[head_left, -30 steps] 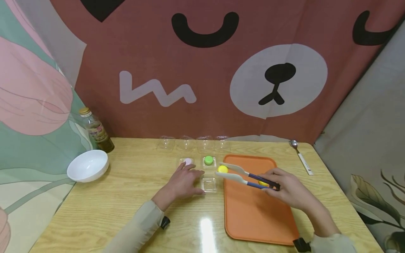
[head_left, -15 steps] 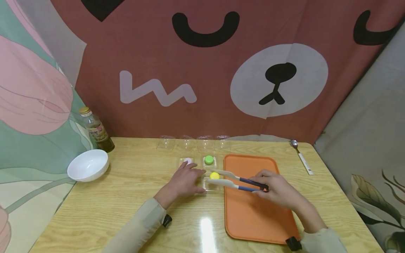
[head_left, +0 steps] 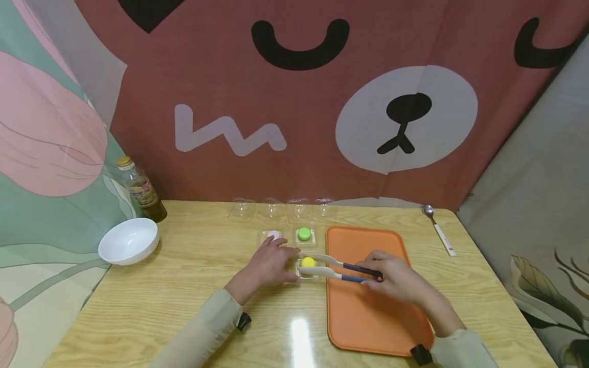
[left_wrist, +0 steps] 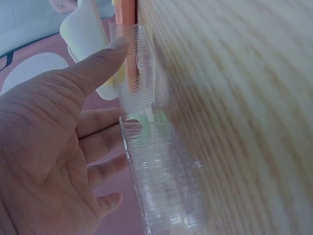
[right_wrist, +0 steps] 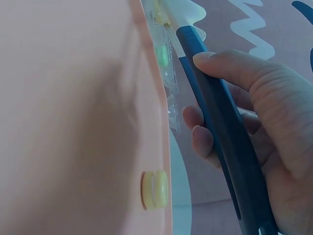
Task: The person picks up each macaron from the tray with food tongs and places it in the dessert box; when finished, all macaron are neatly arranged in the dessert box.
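My right hand (head_left: 393, 275) grips tongs (head_left: 359, 269) with dark blue handles and pale tips. Between the tips is a yellow macaron (head_left: 308, 262), level with a small clear plastic box (head_left: 301, 273) left of the orange tray (head_left: 372, 322). My left hand (head_left: 270, 261) is spread beside that box, its thumb (left_wrist: 100, 66) at the box's wall and its other fingers near a second clear box (left_wrist: 166, 181). Behind stand a pale pink macaron (head_left: 273, 234), partly covered by my left fingers, and a green macaron (head_left: 304, 234) in its own clear box.
Another yellow macaron (right_wrist: 155, 190) lies on the tray, hidden by my right hand in the head view. Several clear plastic lids (head_left: 299, 208) line the back edge. A white bowl (head_left: 129, 243) and bottle (head_left: 144, 194) stand left; a spoon (head_left: 439, 230) lies right.
My right hand has moved left with the tongs, carrying the yellow macaron from the tray's edge to the near clear box and then lower. My left hand has stayed almost still.
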Available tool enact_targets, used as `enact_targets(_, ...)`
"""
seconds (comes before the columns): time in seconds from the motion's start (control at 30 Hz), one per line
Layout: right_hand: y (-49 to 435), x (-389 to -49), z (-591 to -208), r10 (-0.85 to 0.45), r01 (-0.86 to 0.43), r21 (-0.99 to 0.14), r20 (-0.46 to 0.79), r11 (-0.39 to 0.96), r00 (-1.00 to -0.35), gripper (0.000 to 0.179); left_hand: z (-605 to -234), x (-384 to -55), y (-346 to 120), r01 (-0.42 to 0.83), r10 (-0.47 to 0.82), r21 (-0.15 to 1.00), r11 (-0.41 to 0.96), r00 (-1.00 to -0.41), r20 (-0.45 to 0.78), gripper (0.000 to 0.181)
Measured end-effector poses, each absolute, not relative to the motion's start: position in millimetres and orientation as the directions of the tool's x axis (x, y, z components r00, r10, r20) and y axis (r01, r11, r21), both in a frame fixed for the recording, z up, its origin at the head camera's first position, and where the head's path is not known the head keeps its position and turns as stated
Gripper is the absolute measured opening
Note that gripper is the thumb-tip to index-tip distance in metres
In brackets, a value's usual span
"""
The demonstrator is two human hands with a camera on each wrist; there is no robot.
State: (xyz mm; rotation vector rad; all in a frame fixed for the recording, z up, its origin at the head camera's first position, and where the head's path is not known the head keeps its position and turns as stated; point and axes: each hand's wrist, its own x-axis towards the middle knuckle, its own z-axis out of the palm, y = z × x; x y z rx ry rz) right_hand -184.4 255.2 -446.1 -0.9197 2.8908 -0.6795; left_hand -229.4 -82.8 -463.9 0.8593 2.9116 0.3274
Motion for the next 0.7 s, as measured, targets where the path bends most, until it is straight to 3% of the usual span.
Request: enact_targets(0.7, 250.9, -185.6, -444.3, -0.559, -0.525, -0.410, 0.043, 0.746, -0.828, 0.037, -463.7, -230.4, -79.3, 0.529, 0.552, 0.241, 0.814, -0.833, -0.037, 0.074)
